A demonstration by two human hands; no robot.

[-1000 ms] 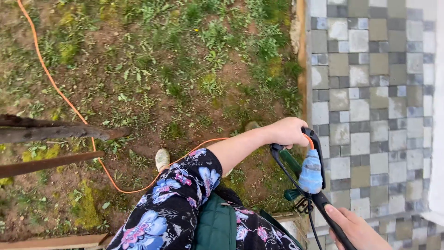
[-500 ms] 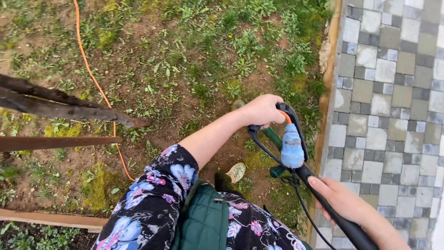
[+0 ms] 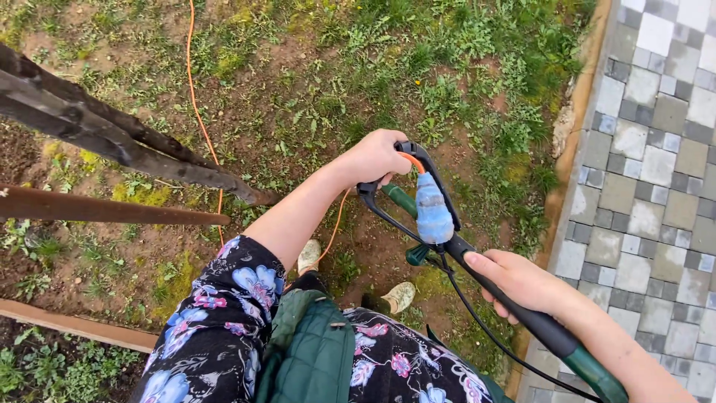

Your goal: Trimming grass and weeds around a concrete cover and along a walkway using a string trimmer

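From the head camera, looking straight down, a person stands on patchy grass (image 3: 313, 82) and bare soil, holding a grass trimmer (image 3: 477, 261) with both hands. The left hand (image 3: 373, 158) is closed round the black loop handle (image 3: 414, 157) at the front of the tool, arm stretched forward from a dark sleeve (image 3: 224, 321) printed with blue and pink flowers. The right hand (image 3: 522, 283) is wrapped round the black grip of the shaft, lower and nearer the body; the shaft turns green where it leaves the frame at the bottom right. The two hands are well apart along the tool. Between them, a lump of light blue wrapping (image 3: 432, 210) sits on the shaft, with a short bit of orange showing just above it. A thin black cable (image 3: 477, 321) hangs in a loop below the shaft. The trimmer runs on a slant from the lower right up towards the middle of the picture, above the ground in front of the feet.

Two pale shoes (image 3: 399, 296) show on the soil beneath the arms. An orange cord (image 3: 195, 97) runs down across the grass from the top edge and passes near the left shoe. To the left lie dark branches (image 3: 134, 142) and a rusty bar (image 3: 112, 210); a wooden plank (image 3: 74, 326) crosses the lower left corner. On the right, a stone kerb (image 3: 578, 142) borders grey and white paving (image 3: 656, 149). A green quilted vest (image 3: 313, 351) shows at the bottom.
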